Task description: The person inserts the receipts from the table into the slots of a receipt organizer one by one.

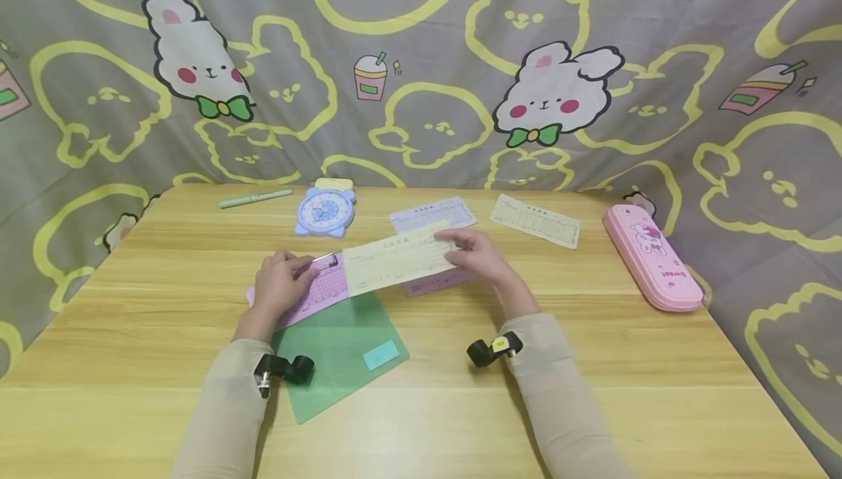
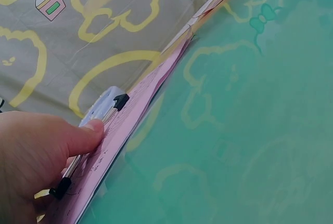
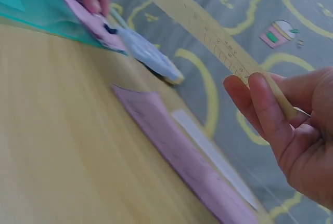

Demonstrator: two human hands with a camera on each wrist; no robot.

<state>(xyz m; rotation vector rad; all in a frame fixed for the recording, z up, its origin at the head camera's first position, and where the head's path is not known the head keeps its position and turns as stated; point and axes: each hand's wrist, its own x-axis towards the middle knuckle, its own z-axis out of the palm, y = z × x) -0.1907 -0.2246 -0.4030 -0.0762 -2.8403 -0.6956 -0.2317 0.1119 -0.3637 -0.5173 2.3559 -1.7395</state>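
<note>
One slip seems to be partly done: the pink slip [image 1: 322, 295] is lying along the edge of the green clipboard [image 1: 335, 366], with the clip [image 1: 324, 262] sitting over it. The left hand [image 1: 279, 287] is pinching this clip, its thumb pressing there. The right hand [image 1: 483, 256] is having its grip clamped on the right end of the yellow slip [image 1: 401, 258], thumb and fingers together. This slip is hanging above the tabletop [image 1: 691, 391], its left end meeting the pink one; I cannot tell if the ends are overlapping. In my judgement, it is waiting to be fixed. Perhaps three more are remaining: the second pink slip [image 1: 430, 287], the lilac slip [image 1: 447, 212] and the cream slip [image 1: 536, 221] are lying apart from the clipboard.
</note>
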